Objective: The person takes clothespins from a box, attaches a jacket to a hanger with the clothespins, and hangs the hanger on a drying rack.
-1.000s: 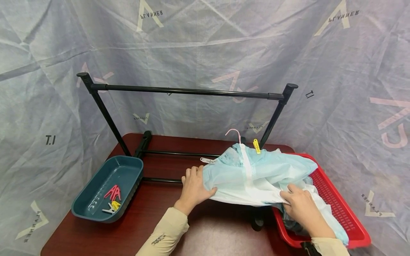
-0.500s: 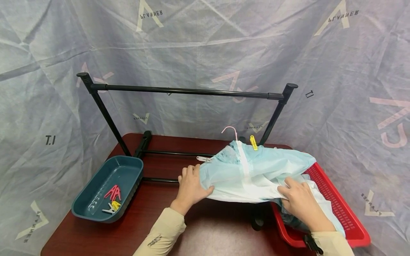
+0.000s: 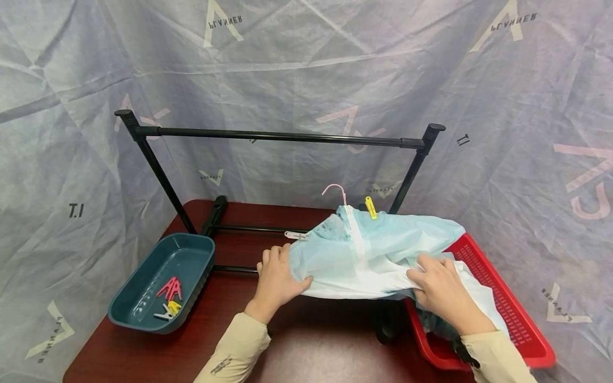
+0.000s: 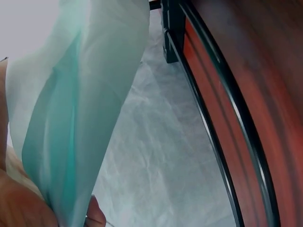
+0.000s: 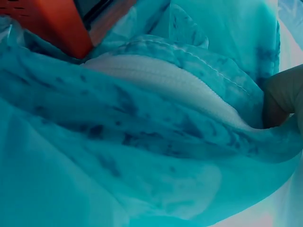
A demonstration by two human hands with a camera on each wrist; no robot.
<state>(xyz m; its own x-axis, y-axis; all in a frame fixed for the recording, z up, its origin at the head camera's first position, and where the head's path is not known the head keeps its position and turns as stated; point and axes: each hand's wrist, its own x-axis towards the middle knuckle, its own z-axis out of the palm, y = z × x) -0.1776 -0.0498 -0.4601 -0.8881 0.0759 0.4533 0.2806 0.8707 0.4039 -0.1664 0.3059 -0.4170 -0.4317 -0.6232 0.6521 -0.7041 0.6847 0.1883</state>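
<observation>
Hanging behind everything, far past both hands' fingers, is a big grey cloth sheet with letters on it (image 3: 287, 80). Below the fingers is a dark red, shiny wooden table (image 3: 316, 346). Past the fingers stands a black metal rack with a long top bar (image 3: 282, 136), and its low bars run close to the left fingers. Right between the two hands' fingers is a thin, light blue and white cloth garment (image 3: 335, 266). Under the right fingers and out to their right sits a red plastic basket with little holes (image 3: 514, 303). White cloth (image 3: 483, 303) lies over the basket, just right of those fingers; I cannot tell if it is part of the garment. Well to the left of the left fingers is a blue-green plastic tray (image 3: 153, 271).

The left hand (image 3: 275, 282) grips the garment's left edge, thumb in front. The right hand (image 3: 440, 292) pinches its near edge in a bunch.

A thin pink hanger hook (image 3: 342, 192) pokes up from the garment, past the fingers and between them. A yellow plastic clip (image 3: 371, 208) stands right of the hook. A white plastic clip (image 3: 296, 235) sticks out just past the left fingertips.
</observation>
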